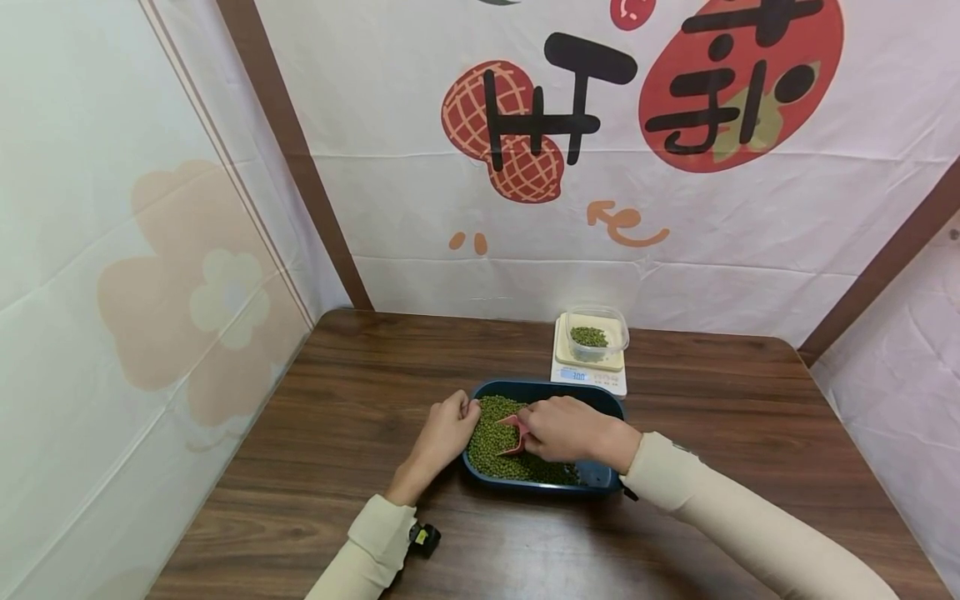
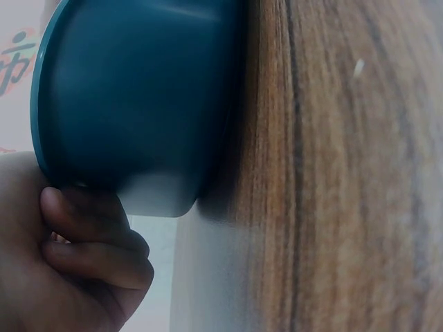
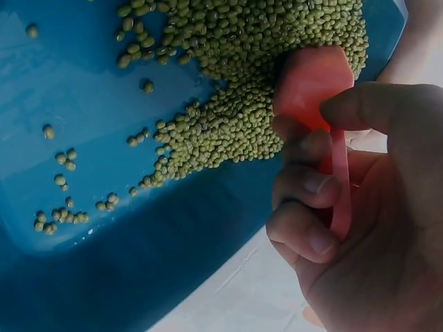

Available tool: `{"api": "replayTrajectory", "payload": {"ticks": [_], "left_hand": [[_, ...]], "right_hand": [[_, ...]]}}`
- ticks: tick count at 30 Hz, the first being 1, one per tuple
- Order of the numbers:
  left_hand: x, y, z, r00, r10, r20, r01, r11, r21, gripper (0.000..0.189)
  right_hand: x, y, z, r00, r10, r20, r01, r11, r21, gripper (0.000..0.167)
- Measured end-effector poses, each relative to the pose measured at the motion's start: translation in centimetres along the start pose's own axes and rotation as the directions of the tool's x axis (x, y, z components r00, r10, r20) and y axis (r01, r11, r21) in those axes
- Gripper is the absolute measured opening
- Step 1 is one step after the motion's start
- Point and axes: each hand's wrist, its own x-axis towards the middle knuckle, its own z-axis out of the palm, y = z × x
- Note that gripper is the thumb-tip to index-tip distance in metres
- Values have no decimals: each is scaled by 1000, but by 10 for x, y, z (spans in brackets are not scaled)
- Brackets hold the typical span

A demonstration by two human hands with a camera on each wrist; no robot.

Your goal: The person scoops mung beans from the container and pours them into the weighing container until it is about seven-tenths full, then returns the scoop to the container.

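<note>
A blue plastic tub (image 1: 542, 487) sits on the table with green mung beans (image 1: 489, 442) heaped toward its left end. My right hand (image 1: 564, 427) grips the handle of a red scoop (image 3: 315, 79), whose bowl is down among the beans. In the right wrist view the fingers wrap the handle and the thumb lies along it. My left hand (image 1: 450, 429) holds the tub's left rim, its fingers curled against the outer wall in the left wrist view. Scattered beans (image 3: 66, 216) lie on the bare part of the tub floor.
Behind the tub stands a white kitchen scale (image 1: 615, 383) with a lit display. On it is a clear plastic container (image 1: 617, 333) holding some mung beans (image 1: 588, 337). A printed cloth (image 1: 405, 200) hangs behind the wooden table (image 1: 360, 375).
</note>
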Motion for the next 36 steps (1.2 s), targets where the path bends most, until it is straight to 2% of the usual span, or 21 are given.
{"api": "replayTrajectory", "payload": {"ticks": [8,17,29,36], "left_hand": [[-1,0,-1,1000,1,10,-1,1000,-11,34],[-2,0,-1,1000,9,9,-9,1000,-14,34],[-2,1,-1,1000,2,4,-2,1000,-7,33],[-2,2,-1,1000,0,9,0,1000,6,33]], "right_hand": [[2,-4,1,999,20,43,-22,999,44,13],[0,0,2,999,2,46,-6,996,85,13],[-6,8,7,1000,-2,11,1,990,143,13],[-9,12,9,1000,-6,-16,9,990,141,15]]}}
